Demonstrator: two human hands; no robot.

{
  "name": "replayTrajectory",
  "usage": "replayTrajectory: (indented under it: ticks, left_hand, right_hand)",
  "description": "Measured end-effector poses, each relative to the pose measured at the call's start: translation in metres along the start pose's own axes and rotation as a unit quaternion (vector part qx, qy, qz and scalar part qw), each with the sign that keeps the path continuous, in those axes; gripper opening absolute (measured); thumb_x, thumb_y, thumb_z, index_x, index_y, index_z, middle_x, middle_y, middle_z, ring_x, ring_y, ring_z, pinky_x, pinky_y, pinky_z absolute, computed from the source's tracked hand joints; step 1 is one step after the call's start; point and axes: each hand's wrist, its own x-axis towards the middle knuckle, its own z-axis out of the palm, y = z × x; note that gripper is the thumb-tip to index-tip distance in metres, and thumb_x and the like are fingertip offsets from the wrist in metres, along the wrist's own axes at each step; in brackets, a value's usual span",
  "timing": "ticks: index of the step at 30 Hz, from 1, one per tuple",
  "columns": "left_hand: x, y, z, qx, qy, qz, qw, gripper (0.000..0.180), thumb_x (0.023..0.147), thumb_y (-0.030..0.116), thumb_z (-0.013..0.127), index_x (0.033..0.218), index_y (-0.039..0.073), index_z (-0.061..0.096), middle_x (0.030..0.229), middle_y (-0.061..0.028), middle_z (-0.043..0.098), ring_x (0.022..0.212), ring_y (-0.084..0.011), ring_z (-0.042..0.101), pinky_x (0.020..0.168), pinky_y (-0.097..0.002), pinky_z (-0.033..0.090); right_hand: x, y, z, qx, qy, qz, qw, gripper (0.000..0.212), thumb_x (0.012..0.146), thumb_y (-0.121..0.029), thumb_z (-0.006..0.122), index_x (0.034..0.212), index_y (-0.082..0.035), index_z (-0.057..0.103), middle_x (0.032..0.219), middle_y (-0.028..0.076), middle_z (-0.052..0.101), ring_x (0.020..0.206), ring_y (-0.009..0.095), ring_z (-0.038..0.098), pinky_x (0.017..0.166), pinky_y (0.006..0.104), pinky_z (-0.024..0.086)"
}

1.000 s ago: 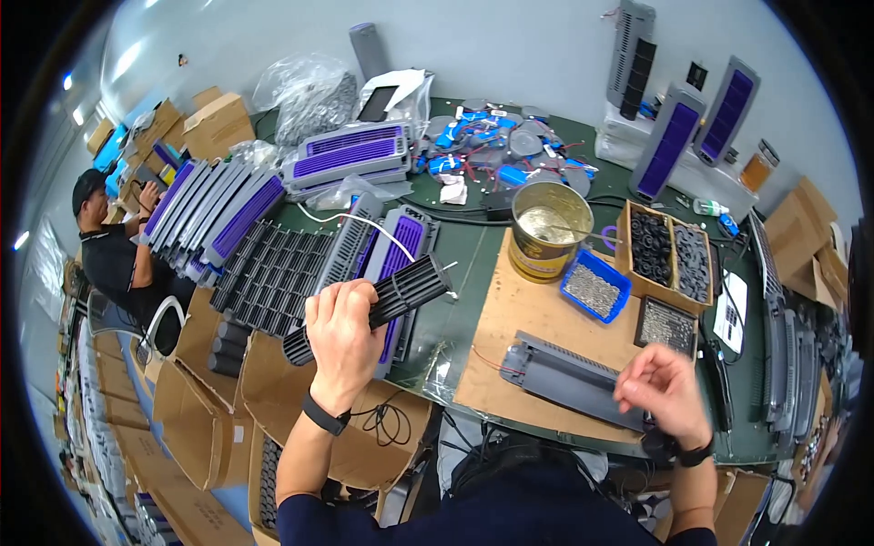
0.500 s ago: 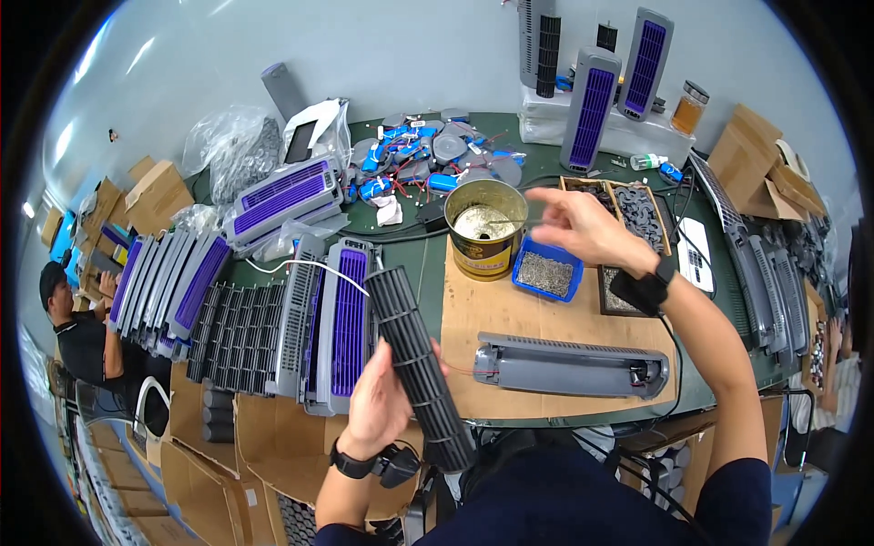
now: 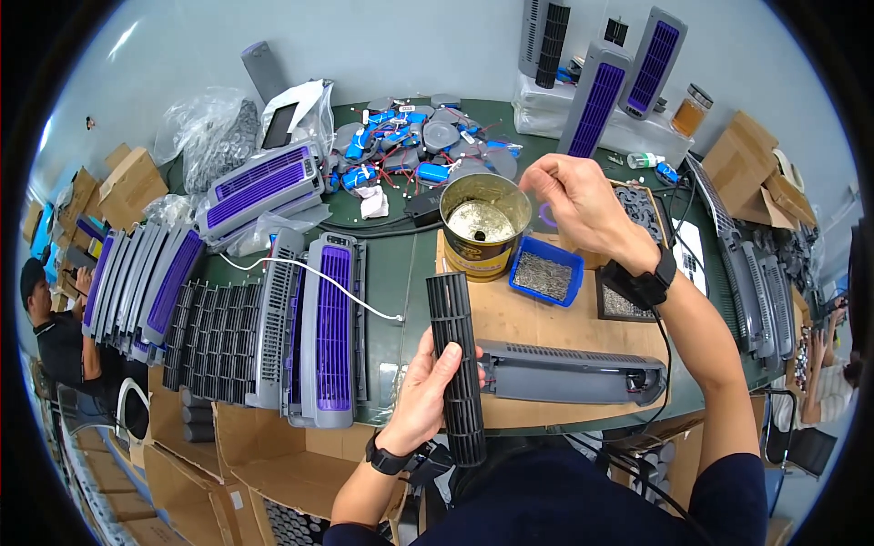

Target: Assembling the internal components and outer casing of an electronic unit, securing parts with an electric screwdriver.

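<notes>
1. Gripping a black fan roller point(image 3: 464, 387) near its middle, the left hand point(image 3: 423, 391) is the nearer of the two to it; its thumb lies along the front, with the other fingers partly hidden behind.
2. From those fingers, the roller's long axis runs both ways, one end toward the chest and the other away toward the metal can point(image 3: 478, 264), with the far end tipped slightly left.
3. Just right of the left fingers, a grey housing point(image 3: 564, 369) lies crosswise, its length roughly square to the roller; its left end sits close beside the roller, and whether they touch I cannot tell.
4. The right hand point(image 3: 578, 200) hangs beyond and to the right of the left fingers, well apart from the roller. Its fingers are curled with the tips beside the can's rim; whether they pinch anything cannot be told.
5. The roller is a slim, ribbed cylinder, dark and plastic-looking, with slots between ring-like bands. The housing is a smooth, long trough with a slotted edge.
6. Below the right fingers, the round, yellowish can holds something pale and shiny, and a blue plastic tray point(image 3: 576, 278) holds many small metallic pieces.
7. Under the housing, a flat brown cardboard sheet point(image 3: 528, 318) covers part of the green tabletop point(image 3: 391, 346).
</notes>
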Motion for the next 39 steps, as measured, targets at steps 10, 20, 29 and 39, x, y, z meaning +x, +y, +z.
replayTrajectory:
  ticks: [10, 20, 29, 39]
  left_hand:
    - [0.002, 0.001, 0.001, -0.017, -0.016, -0.030, 0.999, 0.045, 0.101, 0.019, 0.040, 0.144, 0.006, 0.030, 0.119, -0.0138, 0.058, 0.097, -0.0175, 0.060, 0.085, -0.0314, 0.051]
    - [0.007, 0.003, 0.000, -0.007, 0.005, -0.043, 0.999, 0.046, 0.101, 0.017, 0.040, 0.144, 0.007, 0.030, 0.119, -0.0142, 0.059, 0.098, -0.0188, 0.060, 0.086, -0.0329, 0.051]
    - [0.005, 0.001, -0.014, -0.051, -0.003, -0.059, 0.997, 0.057, 0.100, 0.008, 0.040, 0.152, 0.008, 0.017, 0.128, -0.0160, 0.054, 0.107, -0.0201, 0.058, 0.094, -0.0347, 0.049]
    - [0.013, -0.002, -0.007, 0.004, 0.018, -0.050, 0.999, 0.053, 0.099, 0.014, 0.049, 0.146, 0.005, 0.029, 0.120, -0.0160, 0.058, 0.100, -0.0205, 0.060, 0.087, -0.0331, 0.051]
  right_hand:
    - [-0.001, 0.024, 0.025, 0.035, 0.000, 0.011, 0.999, 0.023, 0.095, -0.015, 0.053, 0.088, 0.002, 0.067, 0.082, 0.017, 0.065, 0.075, 0.029, 0.064, 0.069, 0.0379, 0.050]
    - [0.003, 0.024, 0.025, 0.066, -0.056, 0.042, 0.995, 0.025, 0.097, -0.016, 0.051, 0.088, 0.002, 0.065, 0.076, 0.006, 0.057, 0.068, 0.015, 0.052, 0.065, 0.0299, 0.045]
    - [0.002, 0.022, 0.021, 0.084, -0.103, 0.121, 0.984, 0.023, 0.096, -0.014, 0.051, 0.085, 0.002, 0.065, 0.065, 0.004, 0.053, 0.062, 0.011, 0.047, 0.057, 0.0285, 0.041]
    - [-0.006, 0.038, 0.043, -0.068, -0.134, -0.050, 0.987, 0.013, 0.090, -0.007, 0.056, 0.082, -0.006, 0.065, 0.080, 0.007, 0.063, 0.077, 0.029, 0.059, 0.069, 0.0373, 0.039]
